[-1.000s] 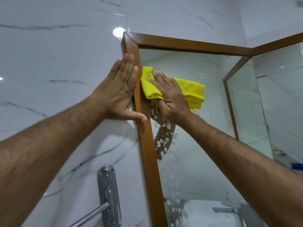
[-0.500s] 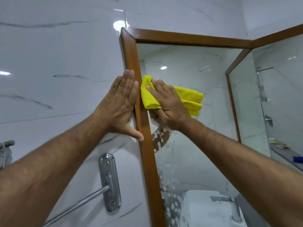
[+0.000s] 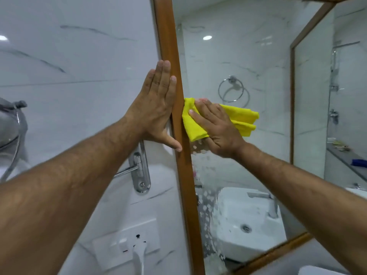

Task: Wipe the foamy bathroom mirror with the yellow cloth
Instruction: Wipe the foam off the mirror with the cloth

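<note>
White marble-veined wall [image 3: 79, 76] on the left, glossy. Against it, mirror [image 3: 248, 76] in a wooden frame [image 3: 168, 36], its left upright running top to bottom through the middle of view. In the glass, reflected: a white basin [image 3: 248, 221] low down, a chrome towel ring [image 3: 231, 90] higher up. Foam [image 3: 206, 207] in white blobs down the glass close beside the frame, below the cloth. Left hand [image 3: 156, 108] flat and spread, palm on the wall, fingers together and upright along the frame's edge, thumb stretched across the wood. Right hand [image 3: 216, 128] flat too, fingers splayed, pressing the yellow cloth [image 3: 240, 120] onto the glass just right of the frame, at mid-height; folded cloth sticking out on both sides of the hand. Under the left forearm, a chrome bracket [image 3: 140, 171] with a rail. Lower still, a white switch plate [image 3: 127, 243] with a plug in it.
</note>
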Demonstrator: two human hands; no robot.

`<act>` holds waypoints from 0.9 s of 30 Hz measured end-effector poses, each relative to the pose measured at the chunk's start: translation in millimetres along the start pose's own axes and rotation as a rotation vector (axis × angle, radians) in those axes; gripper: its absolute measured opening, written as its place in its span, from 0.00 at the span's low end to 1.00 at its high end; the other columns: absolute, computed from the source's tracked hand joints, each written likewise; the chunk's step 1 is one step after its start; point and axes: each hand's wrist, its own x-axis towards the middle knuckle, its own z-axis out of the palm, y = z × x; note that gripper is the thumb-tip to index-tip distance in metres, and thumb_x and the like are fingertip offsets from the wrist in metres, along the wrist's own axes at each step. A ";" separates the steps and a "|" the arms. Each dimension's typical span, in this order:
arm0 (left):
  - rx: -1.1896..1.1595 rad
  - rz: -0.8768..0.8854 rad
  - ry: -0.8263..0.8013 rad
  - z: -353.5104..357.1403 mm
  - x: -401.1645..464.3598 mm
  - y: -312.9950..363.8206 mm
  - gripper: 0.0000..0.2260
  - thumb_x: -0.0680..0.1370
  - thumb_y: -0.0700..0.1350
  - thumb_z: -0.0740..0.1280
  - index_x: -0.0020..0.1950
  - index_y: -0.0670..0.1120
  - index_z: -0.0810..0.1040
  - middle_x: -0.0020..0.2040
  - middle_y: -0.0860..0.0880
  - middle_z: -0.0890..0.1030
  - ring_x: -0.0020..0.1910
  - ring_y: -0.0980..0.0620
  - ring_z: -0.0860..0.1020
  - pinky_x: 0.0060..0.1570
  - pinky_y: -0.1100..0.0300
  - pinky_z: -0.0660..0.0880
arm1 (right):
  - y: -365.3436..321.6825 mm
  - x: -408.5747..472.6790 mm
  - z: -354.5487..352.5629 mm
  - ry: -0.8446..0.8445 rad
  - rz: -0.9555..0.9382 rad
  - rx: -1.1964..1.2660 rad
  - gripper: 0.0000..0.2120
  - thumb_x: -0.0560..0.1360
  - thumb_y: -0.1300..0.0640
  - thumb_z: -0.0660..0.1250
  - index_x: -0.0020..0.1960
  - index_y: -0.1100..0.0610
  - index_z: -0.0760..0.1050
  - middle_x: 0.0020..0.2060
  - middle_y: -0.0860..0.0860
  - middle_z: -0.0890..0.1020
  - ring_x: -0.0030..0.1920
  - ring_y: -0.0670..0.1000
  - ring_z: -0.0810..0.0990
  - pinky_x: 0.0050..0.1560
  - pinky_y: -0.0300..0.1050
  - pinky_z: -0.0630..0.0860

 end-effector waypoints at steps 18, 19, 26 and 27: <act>0.061 -0.073 -0.247 32.7 -61.1 65.9 0.77 0.51 0.83 0.65 0.76 0.31 0.34 0.75 0.27 0.34 0.76 0.29 0.34 0.77 0.37 0.42 | 8.5 -84.3 32.2 -0.185 -0.326 -0.121 0.27 0.80 0.51 0.59 0.77 0.56 0.61 0.78 0.57 0.59 0.79 0.60 0.55 0.76 0.62 0.58; 0.065 -0.077 -0.245 34.6 -62.2 67.4 0.77 0.51 0.83 0.66 0.76 0.32 0.33 0.76 0.27 0.34 0.76 0.29 0.34 0.77 0.37 0.43 | 6.6 -74.5 32.1 -0.138 -0.285 -0.118 0.28 0.79 0.51 0.60 0.77 0.56 0.61 0.78 0.58 0.59 0.79 0.60 0.55 0.77 0.62 0.57; 0.049 -0.097 -0.237 46.1 -72.2 77.2 0.78 0.49 0.82 0.67 0.77 0.31 0.38 0.77 0.27 0.38 0.77 0.30 0.38 0.78 0.38 0.44 | -43.3 -105.4 69.9 0.062 0.005 0.032 0.28 0.80 0.51 0.54 0.77 0.61 0.60 0.77 0.61 0.59 0.79 0.62 0.54 0.77 0.63 0.52; 0.029 -0.101 -0.236 49.9 -73.8 82.9 0.78 0.48 0.82 0.67 0.77 0.31 0.39 0.76 0.26 0.39 0.77 0.30 0.38 0.78 0.37 0.45 | -52.9 -125.2 76.6 0.050 0.030 0.056 0.28 0.79 0.52 0.54 0.77 0.61 0.60 0.77 0.61 0.60 0.79 0.63 0.55 0.77 0.63 0.53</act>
